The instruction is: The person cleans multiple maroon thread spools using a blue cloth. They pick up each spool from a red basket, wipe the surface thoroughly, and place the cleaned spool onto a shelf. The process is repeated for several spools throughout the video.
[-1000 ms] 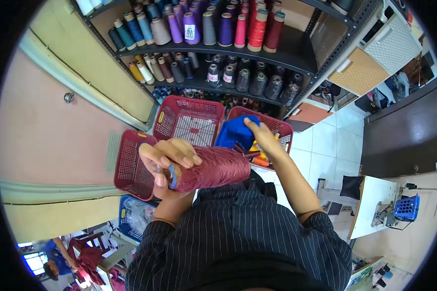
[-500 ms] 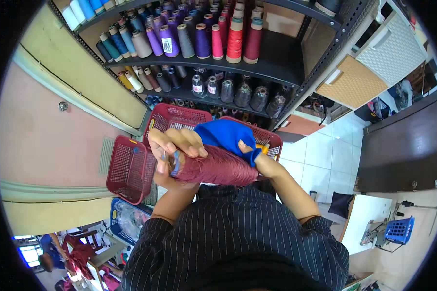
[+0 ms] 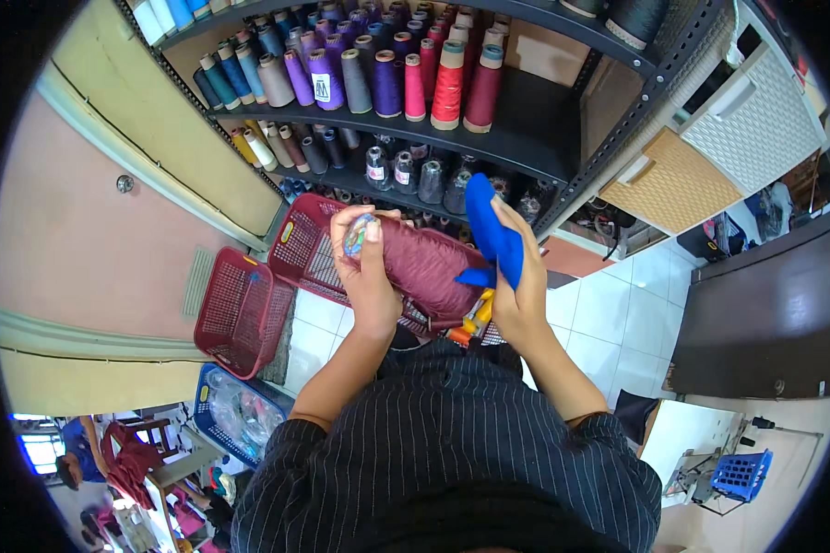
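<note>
My left hand (image 3: 371, 288) grips a large maroon thread spool (image 3: 426, 272) by its left end, fingers around the end and thumb over it. The spool lies tilted in front of my body, its right end lower. In my right hand (image 3: 526, 300) is a royal-blue cloth (image 3: 489, 217), pinched by thumb and fingers beside the spool's right end. One strip of the cloth crosses onto the thread. Below that end, yellow and orange spools (image 3: 475, 321) show in part; the container under them is mostly hidden.
Ahead stands a black metal shelf (image 3: 537, 115) crowded with thread cones. Maroon plastic baskets (image 3: 297, 226) sit on the floor before it, another (image 3: 214, 318) to the left. A blue basket (image 3: 205, 419) holds clear plastic bags. At lower left, a person (image 3: 81, 452) is at work.
My right hand has moved up and off the spool with the blue cloth, which was draped along it. The left hand has turned, so the spool's end and my thumb now face up.
</note>
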A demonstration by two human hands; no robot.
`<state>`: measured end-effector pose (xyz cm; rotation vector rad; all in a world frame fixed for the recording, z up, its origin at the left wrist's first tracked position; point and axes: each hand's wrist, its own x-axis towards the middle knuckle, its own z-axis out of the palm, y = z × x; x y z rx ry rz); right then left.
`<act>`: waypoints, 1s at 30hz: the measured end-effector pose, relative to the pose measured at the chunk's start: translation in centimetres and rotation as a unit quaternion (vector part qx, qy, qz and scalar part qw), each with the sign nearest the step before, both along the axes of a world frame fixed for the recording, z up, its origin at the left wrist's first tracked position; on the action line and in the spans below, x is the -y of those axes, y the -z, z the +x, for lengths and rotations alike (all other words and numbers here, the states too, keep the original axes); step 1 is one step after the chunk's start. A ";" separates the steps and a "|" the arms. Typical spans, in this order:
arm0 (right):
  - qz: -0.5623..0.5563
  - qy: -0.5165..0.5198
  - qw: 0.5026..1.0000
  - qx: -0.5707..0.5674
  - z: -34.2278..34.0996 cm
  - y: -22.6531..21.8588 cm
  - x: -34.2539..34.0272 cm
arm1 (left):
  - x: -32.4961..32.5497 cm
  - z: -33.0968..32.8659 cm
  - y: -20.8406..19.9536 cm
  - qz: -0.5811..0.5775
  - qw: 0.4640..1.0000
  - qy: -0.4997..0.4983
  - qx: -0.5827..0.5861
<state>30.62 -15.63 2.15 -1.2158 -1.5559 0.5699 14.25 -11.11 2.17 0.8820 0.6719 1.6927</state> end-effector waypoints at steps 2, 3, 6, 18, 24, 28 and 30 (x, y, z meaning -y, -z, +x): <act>0.111 -0.069 0.985 0.112 0.0 -1.8 0.0 | 0.3 0.2 0.0 0.029 0.997 -0.032 -0.061; 0.093 -0.135 0.980 0.114 -0.9 -3.2 0.2 | 0.4 0.5 0.1 0.057 0.990 -0.060 -0.114; 0.097 -0.124 0.980 0.125 -3.3 -2.7 -0.2 | 1.0 1.0 -0.6 0.067 0.984 -0.092 -0.136; 0.002 -0.134 0.991 -0.010 -1.2 -2.3 0.8 | -0.2 1.0 -0.6 0.330 0.934 0.023 -0.135; -0.190 -0.010 0.952 -0.239 1.5 -0.8 -0.2 | -0.2 1.2 -0.9 0.333 0.938 0.046 -0.089; -0.026 -0.064 0.997 -0.028 0.2 -1.6 1.3 | -0.6 1.6 -0.3 0.363 0.921 0.054 -0.129; 0.095 -0.082 0.992 -0.016 -0.9 -0.9 0.6 | -0.2 1.5 -0.5 0.354 0.927 0.058 -0.110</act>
